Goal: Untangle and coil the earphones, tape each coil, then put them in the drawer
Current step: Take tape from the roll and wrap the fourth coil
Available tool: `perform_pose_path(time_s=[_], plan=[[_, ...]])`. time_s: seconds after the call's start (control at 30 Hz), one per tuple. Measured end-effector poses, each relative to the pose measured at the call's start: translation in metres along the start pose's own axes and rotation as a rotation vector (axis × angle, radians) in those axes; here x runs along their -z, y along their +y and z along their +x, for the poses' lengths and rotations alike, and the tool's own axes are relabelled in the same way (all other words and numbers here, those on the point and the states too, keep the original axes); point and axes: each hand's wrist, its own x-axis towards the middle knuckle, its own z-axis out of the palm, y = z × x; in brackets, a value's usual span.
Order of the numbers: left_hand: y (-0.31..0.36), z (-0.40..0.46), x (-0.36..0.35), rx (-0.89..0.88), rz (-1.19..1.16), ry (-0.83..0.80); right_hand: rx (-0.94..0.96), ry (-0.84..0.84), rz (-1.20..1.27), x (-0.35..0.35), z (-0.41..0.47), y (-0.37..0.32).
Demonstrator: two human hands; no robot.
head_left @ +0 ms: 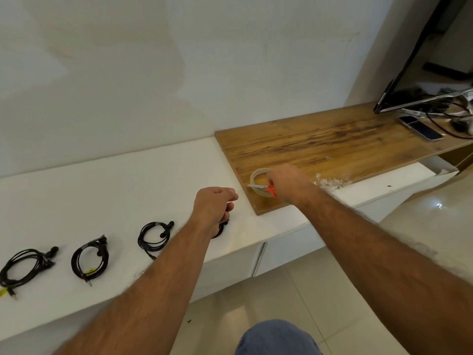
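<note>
Gripping red-handled scissors (266, 188) with curled fingers, the right hand (286, 184) hovers over the tape roll (258, 175) on the wooden board (320, 144). The left hand (213, 206), fingers curled, holds an earphone coil (221, 230) against the white counter (102, 190). Three coiled earphones (90, 260) lie farther left.

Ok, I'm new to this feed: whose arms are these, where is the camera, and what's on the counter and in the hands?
No machine here: a person works bare-handed, filmed by a camera on their head looking down. The left hand grips a black earphone coil on the white counter. Three more coiled earphones lie to its left. The right hand holds red-handled scissors over a roll of clear tape on the wooden board. A white drawer stands open further right.
</note>
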Motion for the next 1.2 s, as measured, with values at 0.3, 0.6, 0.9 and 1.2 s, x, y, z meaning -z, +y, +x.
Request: perform_pose_path(time_s=[0.3,0.6,0.9,1.2], plan=[[0.006,-0.003,0.018,-0.035,-0.004,-0.041,0.067,-0.090,-0.088,-0.002,0.010,0.001],[0.011,-0.013,0.043,-0.090,-0.022,-0.042,0.000,-0.121,-0.092,-0.002,0.006,0.000],[0.012,-0.034,0.058,0.049,-0.283,0.009,-0.276,0.465,0.326,-0.017,-0.025,-0.038],[0.019,-0.067,0.100,0.048,-0.613,-0.008,-0.246,-0.088,2.010,0.029,-0.064,-0.155]])
